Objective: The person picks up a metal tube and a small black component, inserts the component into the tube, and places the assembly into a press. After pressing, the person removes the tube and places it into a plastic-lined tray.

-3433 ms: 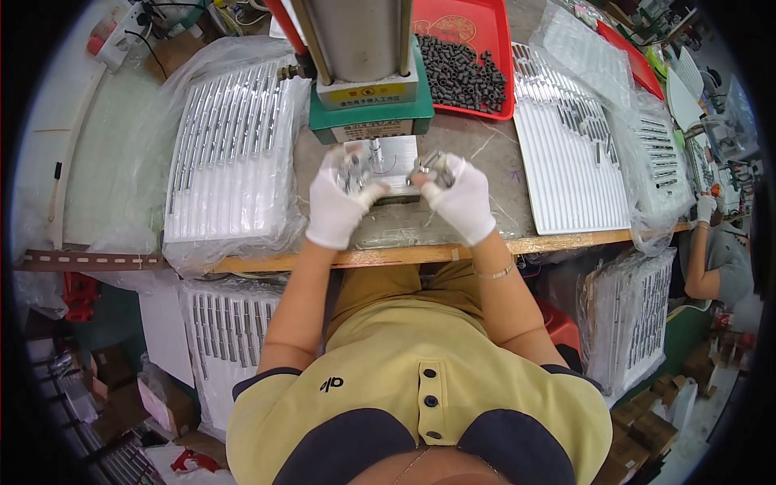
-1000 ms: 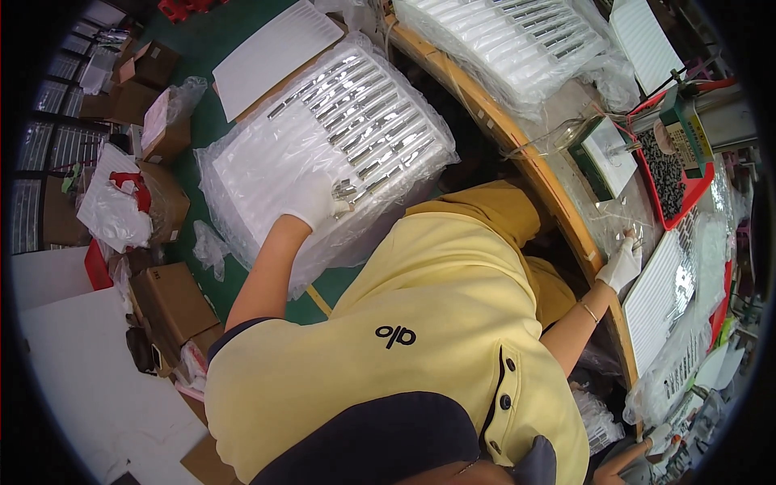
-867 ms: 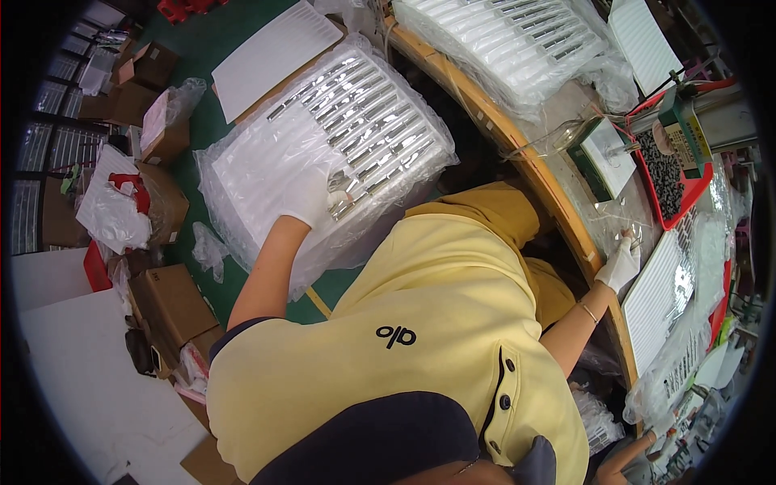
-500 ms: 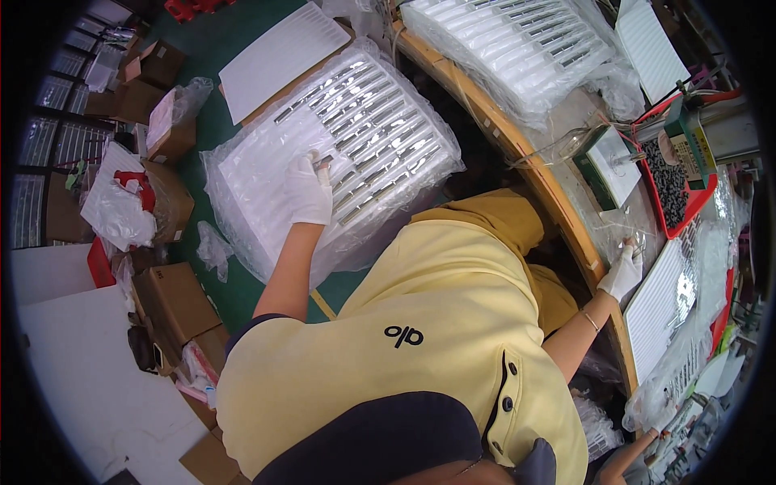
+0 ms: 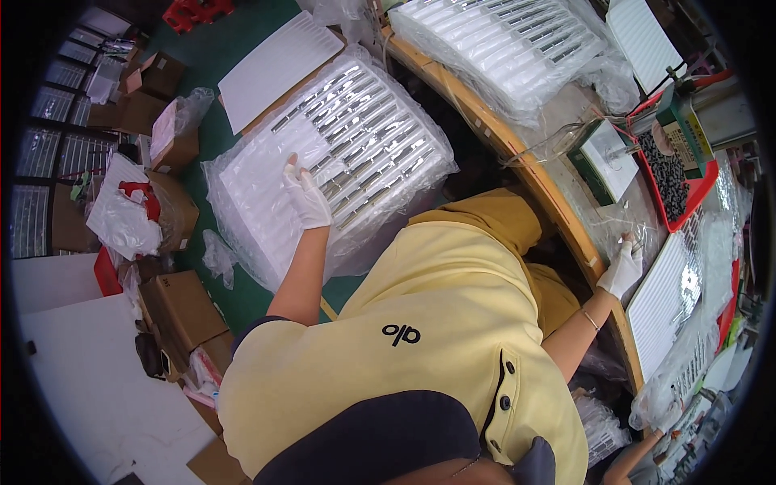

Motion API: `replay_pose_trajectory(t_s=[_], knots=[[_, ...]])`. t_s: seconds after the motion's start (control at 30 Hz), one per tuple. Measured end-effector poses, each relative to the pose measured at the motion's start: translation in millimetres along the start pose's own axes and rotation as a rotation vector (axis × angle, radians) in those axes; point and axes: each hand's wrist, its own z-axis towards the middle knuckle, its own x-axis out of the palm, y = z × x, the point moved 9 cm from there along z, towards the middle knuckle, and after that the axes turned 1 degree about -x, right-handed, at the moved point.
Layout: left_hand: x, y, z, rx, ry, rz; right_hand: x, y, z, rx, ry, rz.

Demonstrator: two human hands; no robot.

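My left hand [image 5: 307,196], in a white fabric glove with bare fingertips, is positioned over the bare section of a white ribbed foam tray [image 5: 246,194] wrapped in clear plastic film. I cannot tell whether its fingers are apart, together or closed on a part. Silver metal tubes [image 5: 388,153] lie in parallel rows in this tray, to the right of and beyond the left hand. My right hand [image 5: 624,271], gloved likewise, is at the wooden-edged grey surface [image 5: 559,113] – its fingers are bent, with small shiny material at the tips; I cannot tell whether they are clamped on it. Near the right hand are a second white ribbed tray [image 5: 656,311] and a red plastic tray [image 5: 693,206] containing small dark cylindrical parts [image 5: 664,174]. A green block with a silver metal top plate [image 5: 610,166] stands beside the red plastic tray. A third, film-wrapped white tray [image 5: 453,52], also loaded with tubes, lies farther along the surface. Brown cardboard boxes [image 5: 182,307] stand at far left.
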Motion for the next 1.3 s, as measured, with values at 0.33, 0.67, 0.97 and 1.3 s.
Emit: replay_pose_trajectory(t_s=[0.33,0.67,0.97,1.3], knots=[[0.7,-18.0,4.2,0.103,0.011,0.237,-1.9,-0.1,-0.3,-0.019,0.001,-0.028],[8.3,4.1,1.7,0.163,0.222,0.486,2.6,12.1,-5.6,-0.057,0.014,-0.088],[16.9,0.7,8.8,-0.02,0.075,0.092,-1.3,0.8,-4.7,0.011,0.001,0.0],[19.0,-5.5,9.1,0.041,0.027,0.061,1.6,5.3,-3.8,0.024,0.04,-0.021]])
